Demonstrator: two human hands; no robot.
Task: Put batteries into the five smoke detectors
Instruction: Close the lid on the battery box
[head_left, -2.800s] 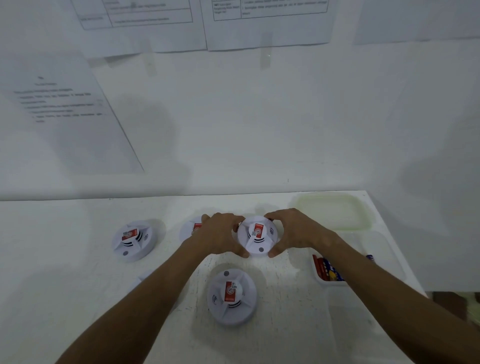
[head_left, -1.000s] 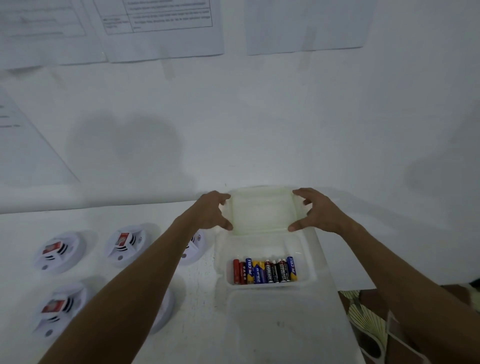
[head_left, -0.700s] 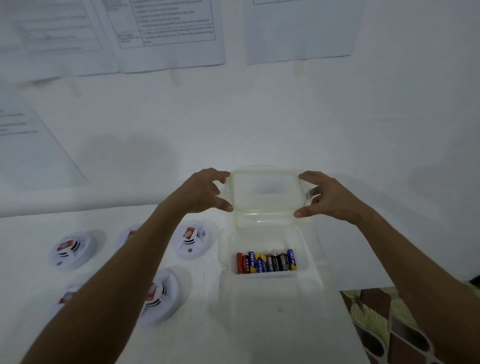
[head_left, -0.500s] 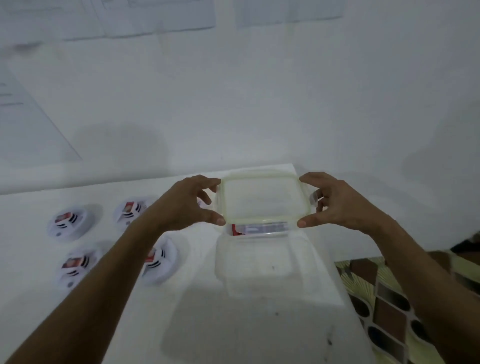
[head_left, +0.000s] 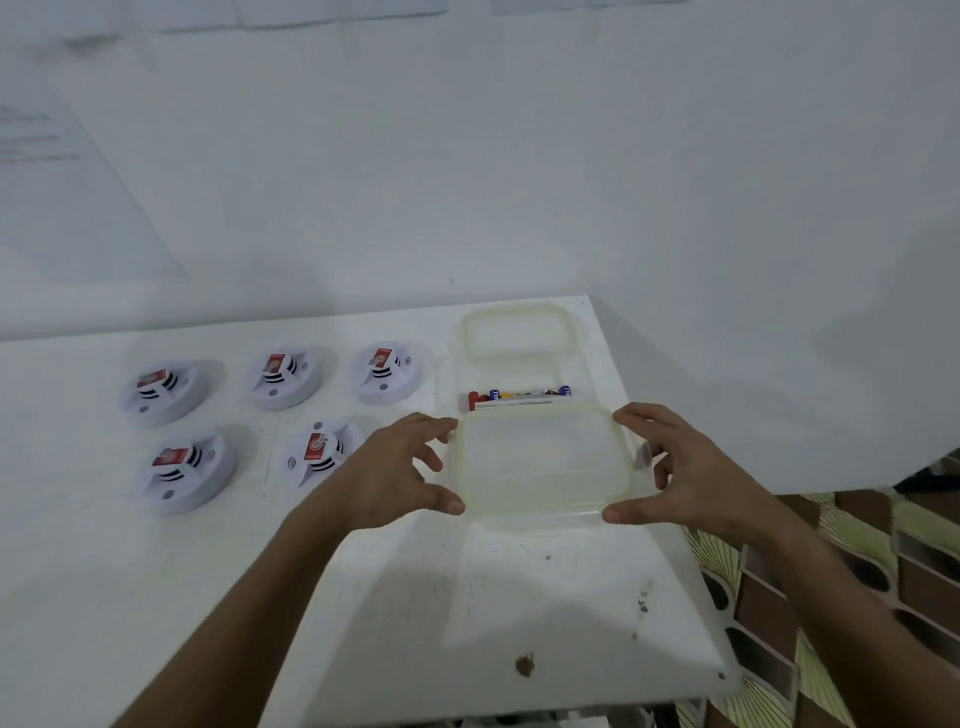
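Head view: both hands hold a clear container (head_left: 543, 467) mid-right of frame. Left hand (head_left: 397, 470) pinches its left edge, right hand (head_left: 680, 467) its right edge, thumbs on the near corners. Batteries (head_left: 519, 397) lie in a row just above the container, long axes pointing away, about equally near both hands. Five smoke detectors (head_left: 283, 379) sit left of centre, nearer the left hand. Another lid (head_left: 514, 332) upper right.
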